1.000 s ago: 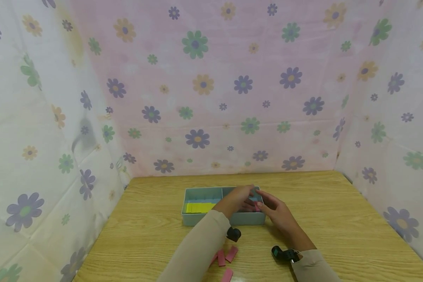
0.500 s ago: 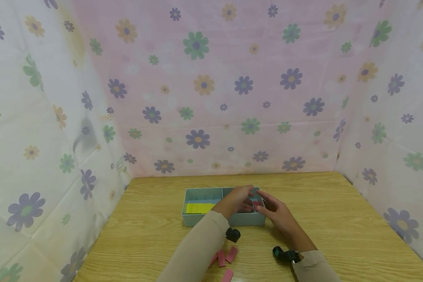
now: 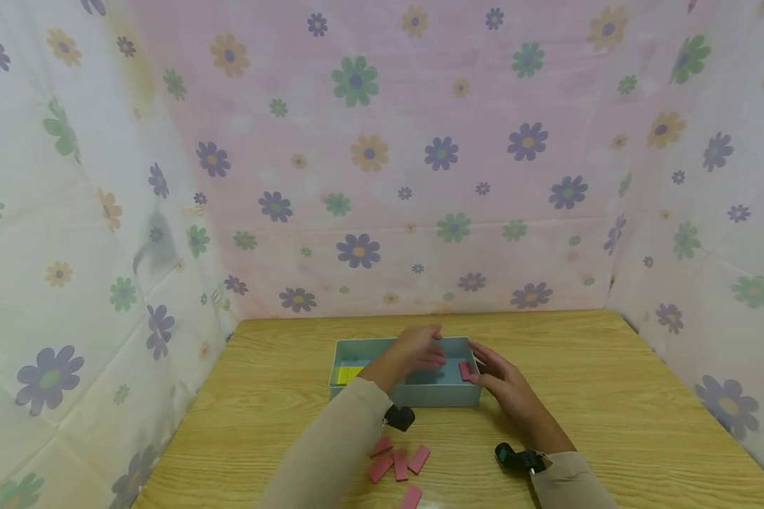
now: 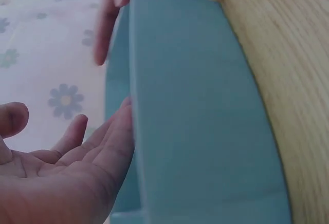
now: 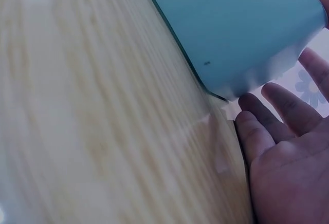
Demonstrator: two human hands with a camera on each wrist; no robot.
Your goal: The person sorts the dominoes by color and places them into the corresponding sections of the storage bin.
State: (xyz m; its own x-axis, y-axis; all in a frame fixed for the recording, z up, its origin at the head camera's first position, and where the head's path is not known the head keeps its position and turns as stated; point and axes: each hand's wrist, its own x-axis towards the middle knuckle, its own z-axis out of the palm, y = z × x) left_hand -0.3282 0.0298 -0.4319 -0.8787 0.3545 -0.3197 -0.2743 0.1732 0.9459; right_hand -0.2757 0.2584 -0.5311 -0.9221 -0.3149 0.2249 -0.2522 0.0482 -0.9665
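Note:
A blue-green divided box (image 3: 404,396) stands on the wooden table. Over its middle is the left hand (image 3: 409,355), blurred, holding nothing visible; in the left wrist view this hand (image 4: 77,167) has loosely bent fingers dipping behind the box wall (image 4: 200,106). At the box's right end, the right hand (image 3: 506,385) rests against the wall with its thumb at the rim. A pink block (image 3: 465,371) lies inside the right compartment, by that thumb. Yellow blocks (image 3: 347,375) lie in the left compartment, partly hidden by the left arm. The right wrist view shows the right hand (image 5: 288,147) with fingers extended beside the box (image 5: 236,29).
Several pink blocks (image 3: 400,465) lie loose on the table (image 3: 261,424) in front of the box, near the left sleeve. Flowered cloth (image 3: 395,212) hangs behind the table and on both sides.
The left hand has drawn back leftward from the pink block in the right compartment, uncovering more of that compartment and covering more of the yellow blocks. The right hand has barely moved.

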